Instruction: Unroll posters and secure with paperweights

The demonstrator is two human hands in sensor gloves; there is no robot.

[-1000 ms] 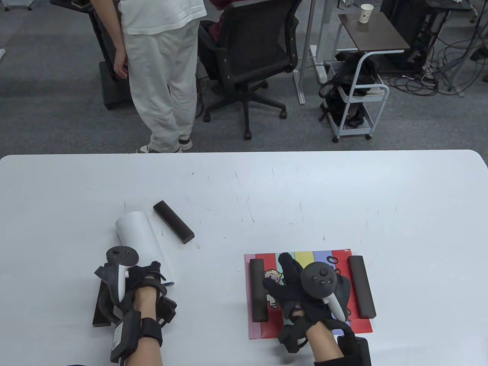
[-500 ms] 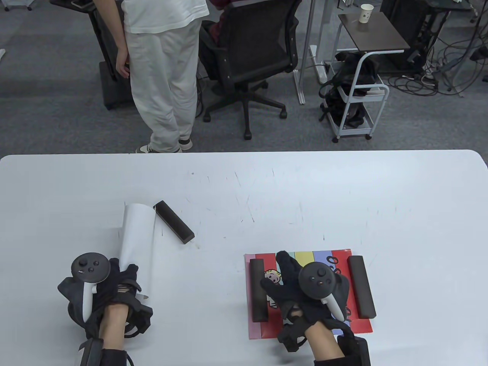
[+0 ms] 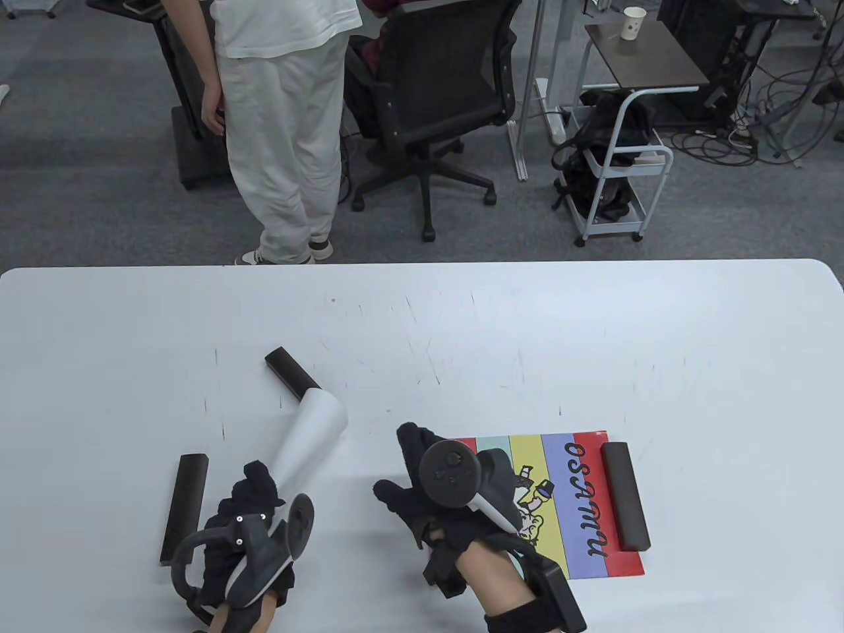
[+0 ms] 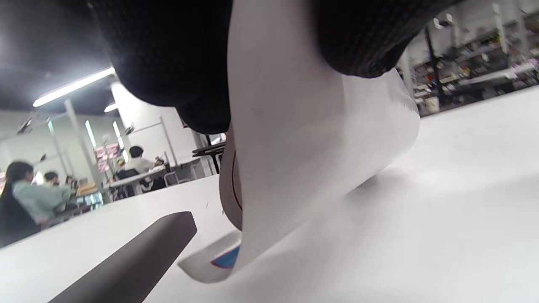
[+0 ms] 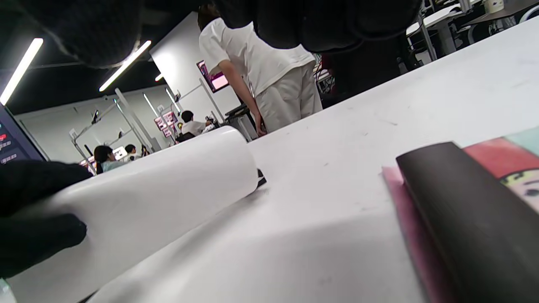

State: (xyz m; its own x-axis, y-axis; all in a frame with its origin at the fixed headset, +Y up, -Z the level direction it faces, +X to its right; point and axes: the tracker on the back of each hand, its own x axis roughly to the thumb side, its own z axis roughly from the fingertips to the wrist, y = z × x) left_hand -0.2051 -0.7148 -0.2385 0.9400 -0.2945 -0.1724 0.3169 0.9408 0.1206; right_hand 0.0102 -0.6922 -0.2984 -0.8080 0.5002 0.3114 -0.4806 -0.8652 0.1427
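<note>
The white rolled poster (image 3: 310,432), still curled, lies aslant on the tabletop (image 3: 593,330) gripped at its near end by the left hand (image 3: 247,501), while the right hand (image 3: 428,481) hovers fingers spread beside the weighted striped poster (image 3: 560,501), so unrolling seems next, needing both bar paperweights (image 3: 184,508).

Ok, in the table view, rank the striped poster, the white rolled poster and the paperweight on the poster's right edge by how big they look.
1. Striped poster, clearly the largest, though partly covered by the right hand.
2. White rolled poster.
3. Paperweight.
The last two look close in length; the roll is wider, but the left hand hides its near end.
</note>
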